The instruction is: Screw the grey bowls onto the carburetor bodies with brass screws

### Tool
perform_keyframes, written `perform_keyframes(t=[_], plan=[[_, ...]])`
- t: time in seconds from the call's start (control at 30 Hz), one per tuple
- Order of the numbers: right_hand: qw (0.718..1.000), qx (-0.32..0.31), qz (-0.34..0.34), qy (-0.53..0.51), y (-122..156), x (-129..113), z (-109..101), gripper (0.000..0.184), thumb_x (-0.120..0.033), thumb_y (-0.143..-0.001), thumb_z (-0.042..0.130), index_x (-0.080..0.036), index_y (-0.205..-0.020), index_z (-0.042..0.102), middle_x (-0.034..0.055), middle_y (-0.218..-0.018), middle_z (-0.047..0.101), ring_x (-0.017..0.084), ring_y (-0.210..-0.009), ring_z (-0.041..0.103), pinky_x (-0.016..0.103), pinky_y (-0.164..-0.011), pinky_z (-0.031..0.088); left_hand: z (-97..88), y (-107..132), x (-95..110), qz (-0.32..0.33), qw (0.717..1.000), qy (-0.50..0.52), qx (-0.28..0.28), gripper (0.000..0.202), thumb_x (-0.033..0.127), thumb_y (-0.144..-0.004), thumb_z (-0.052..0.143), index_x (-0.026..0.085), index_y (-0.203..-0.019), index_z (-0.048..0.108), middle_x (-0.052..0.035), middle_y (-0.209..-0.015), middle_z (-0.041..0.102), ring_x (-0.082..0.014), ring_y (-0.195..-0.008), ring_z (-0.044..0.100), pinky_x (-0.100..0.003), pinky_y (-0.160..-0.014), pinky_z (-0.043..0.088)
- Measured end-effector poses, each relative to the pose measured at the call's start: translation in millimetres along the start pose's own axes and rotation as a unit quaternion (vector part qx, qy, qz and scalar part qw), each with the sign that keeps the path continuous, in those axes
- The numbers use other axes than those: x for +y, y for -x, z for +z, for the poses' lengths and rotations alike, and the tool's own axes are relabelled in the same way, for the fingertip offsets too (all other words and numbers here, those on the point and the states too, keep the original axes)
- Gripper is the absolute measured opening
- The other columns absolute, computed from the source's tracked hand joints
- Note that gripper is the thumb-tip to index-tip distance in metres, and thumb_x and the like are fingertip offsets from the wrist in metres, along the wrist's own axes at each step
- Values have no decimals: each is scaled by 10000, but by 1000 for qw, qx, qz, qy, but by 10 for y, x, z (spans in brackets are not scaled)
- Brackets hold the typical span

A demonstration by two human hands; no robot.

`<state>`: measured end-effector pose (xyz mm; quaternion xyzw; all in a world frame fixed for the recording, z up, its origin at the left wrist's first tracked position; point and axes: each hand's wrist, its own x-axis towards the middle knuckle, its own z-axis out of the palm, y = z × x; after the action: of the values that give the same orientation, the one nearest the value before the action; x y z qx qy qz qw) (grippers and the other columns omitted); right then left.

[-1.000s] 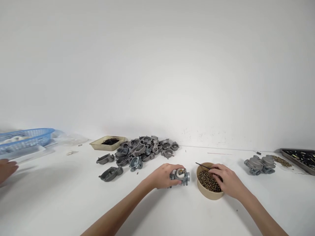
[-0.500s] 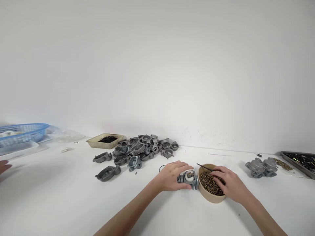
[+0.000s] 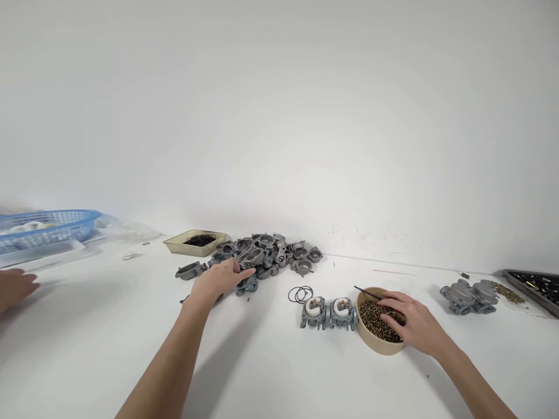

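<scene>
My left hand (image 3: 225, 278) is over the near side of a pile of grey cast-metal bowls (image 3: 262, 256), thumb stretched out to the right, nothing visibly held; some of its fingertips are hidden. In my right hand (image 3: 413, 320) is a slim black rod-shaped tool (image 3: 367, 293), its thin end pointing up and left. Those fingers rest over a round tan tub (image 3: 379, 347) filled with small brass-coloured screws (image 3: 378, 320). Beside the tub, two carburetor bodies (image 3: 314, 314) with white floats stand side by side. Black rubber rings (image 3: 300, 295) lie behind them.
A cream tray (image 3: 183, 247) of black rings sits behind the pile. Two assembled carburetors (image 3: 468, 295), a brass heap (image 3: 509, 293) and a dark tray (image 3: 530, 291) are at right. A blue basket (image 3: 65, 224) and another person's hand (image 3: 15, 288) appear at left.
My left hand has left the carburetor body and moved left to the metal pile, uncovering two bodies and the rings. My right hand stays at the tub. The other person's hand reaches further in.
</scene>
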<state>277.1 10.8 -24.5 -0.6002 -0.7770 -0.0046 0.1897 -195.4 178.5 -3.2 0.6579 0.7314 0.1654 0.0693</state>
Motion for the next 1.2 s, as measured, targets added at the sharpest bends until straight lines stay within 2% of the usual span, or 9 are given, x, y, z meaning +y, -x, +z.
perform_keyframes(t=[0.07, 0.27, 0.37, 0.5, 0.63, 0.73, 0.93, 1.07, 1.2], plan=[[1000, 0, -2, -2, -2, 2, -2, 350, -439, -990, 531, -299, -1185, 786, 65, -1394, 706, 308, -1176, 732, 502, -970, 632, 96, -22, -27, -19, 1000, 0, -19, 461, 683, -813, 631, 223, -848, 641, -167, -1010, 778, -392, -956, 742, -410, -751, 557], [1000, -3, 4, -7, -1, -8, -32, 348, -461, -984, 541, -306, -1170, 791, 62, -1388, 710, 310, -1172, 732, 495, -964, 630, 293, -44, 38, -42, 999, 3, -28, 439, 578, -812, 639, 198, -1032, 638, -215, -1202, 739, -415, -1069, 711, -438, -777, 562], [1000, -6, 5, -8, 1, -9, -36, 355, -460, -985, 537, -297, -1177, 787, 68, -1387, 709, 306, -1170, 731, 489, -957, 629, 268, -31, 26, -38, 999, 11, -33, 482, 587, -784, 669, 189, -1051, 623, -211, -1180, 738, -404, -1077, 707, -400, -744, 567], [1000, -6, 7, -7, -4, 2, -26, 367, -475, -988, 528, -299, -1187, 782, 70, -1385, 710, 306, -1169, 732, 486, -944, 632, 231, -14, 2, -36, 998, 29, -45, 525, 599, -741, 716, 184, -1045, 610, -191, -1129, 743, -363, -937, 737, -355, -647, 567], [1000, -7, 6, -9, -7, 15, -13, 381, -480, -989, 516, -291, -1190, 778, 75, -1379, 712, 308, -1175, 727, 495, -958, 625, 257, -22, 6, -44, 996, 51, -56, 433, 479, -790, 680, 188, -1103, 606, -180, -1149, 741, -298, -799, 751, -310, -550, 562], [1000, -9, 8, -10, -4, 18, -10, 389, -483, -989, 509, -289, -1197, 774, 76, -1379, 711, 307, -1183, 723, 500, -978, 615, 285, -25, 29, -46, 995, 58, -59, 386, 400, -781, 672, 200, -1105, 617, -176, -1181, 736, -292, -818, 758, -285, -515, 560], [1000, -11, 13, -8, -2, 15, -13, 389, -484, -988, 516, -286, -1199, 775, 74, -1384, 708, 309, -1193, 718, 510, -995, 609, 259, 16, 112, -52, 997, 33, -53, 279, 344, -758, 670, 201, -996, 642, -167, -1169, 731, -295, -784, 762, -311, -578, 556], [1000, -3, 5, -7, -3, 7, -16, 375, -462, -993, 520, -278, -1193, 778, 78, -1367, 717, 302, -1172, 729, 494, -974, 624, 205, 68, 175, -54, 998, 20, -33, 265, 349, -742, 686, 195, -952, 642, -168, -1131, 736, -338, -878, 757, -338, -673, 547], [1000, 19, -10, -6, 6, -13, -14, 348, -430, -1000, 524, -277, -1173, 783, 77, -1342, 729, 288, -1129, 749, 463, -936, 648, 155, 139, 254, -41, 998, 35, -13, 256, 335, -722, 698, 193, -929, 648, -146, -1077, 754, -344, -933, 740, -324, -674, 526]])
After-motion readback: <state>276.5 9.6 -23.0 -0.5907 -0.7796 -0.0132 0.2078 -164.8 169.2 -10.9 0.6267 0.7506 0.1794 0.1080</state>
